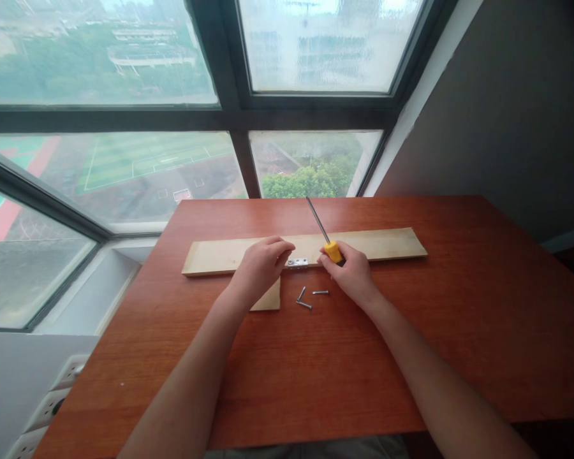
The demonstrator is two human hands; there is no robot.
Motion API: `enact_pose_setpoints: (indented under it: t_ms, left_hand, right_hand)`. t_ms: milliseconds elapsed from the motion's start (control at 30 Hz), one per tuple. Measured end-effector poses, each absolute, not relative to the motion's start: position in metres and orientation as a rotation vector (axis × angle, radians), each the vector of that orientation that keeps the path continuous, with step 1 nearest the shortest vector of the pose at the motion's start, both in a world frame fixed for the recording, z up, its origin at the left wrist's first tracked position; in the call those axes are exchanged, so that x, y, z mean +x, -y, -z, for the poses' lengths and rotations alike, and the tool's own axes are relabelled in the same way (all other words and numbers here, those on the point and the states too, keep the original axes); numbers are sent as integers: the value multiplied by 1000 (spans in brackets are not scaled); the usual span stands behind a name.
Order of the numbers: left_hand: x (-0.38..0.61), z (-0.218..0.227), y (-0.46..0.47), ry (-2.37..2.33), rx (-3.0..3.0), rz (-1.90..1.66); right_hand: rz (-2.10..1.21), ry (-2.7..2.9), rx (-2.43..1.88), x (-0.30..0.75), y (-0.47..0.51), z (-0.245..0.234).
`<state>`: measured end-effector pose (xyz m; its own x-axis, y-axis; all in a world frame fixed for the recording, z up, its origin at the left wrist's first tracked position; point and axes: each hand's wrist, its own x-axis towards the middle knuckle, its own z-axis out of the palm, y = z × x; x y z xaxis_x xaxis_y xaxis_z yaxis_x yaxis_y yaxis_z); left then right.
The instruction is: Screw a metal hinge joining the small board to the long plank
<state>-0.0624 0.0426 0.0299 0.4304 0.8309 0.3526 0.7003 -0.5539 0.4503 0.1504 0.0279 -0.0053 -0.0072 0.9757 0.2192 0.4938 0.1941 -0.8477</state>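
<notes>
A long pale wooden board lies across the far part of the red-brown table. My left hand is curled, its fingertips resting on the board beside a small metal bracket at the board's near edge. A shorter wooden piece pokes out from under that hand. My right hand is closed around the yellow handle of a screwdriver, whose shaft points up and away. Three loose screws lie on the table just in front of the hands.
Large windows rise behind the table's far edge. A dark wall stands on the right. White power sockets sit low on the left beside the table.
</notes>
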Motion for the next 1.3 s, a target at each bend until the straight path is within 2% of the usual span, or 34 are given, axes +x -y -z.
enact_pose_setpoints:
  t_ms: [1300]
  left_hand:
    - [-63, -23, -43, -1362, 2460, -593]
  right_hand:
    - [-698, 1638, -1411, 151, -27, 4]
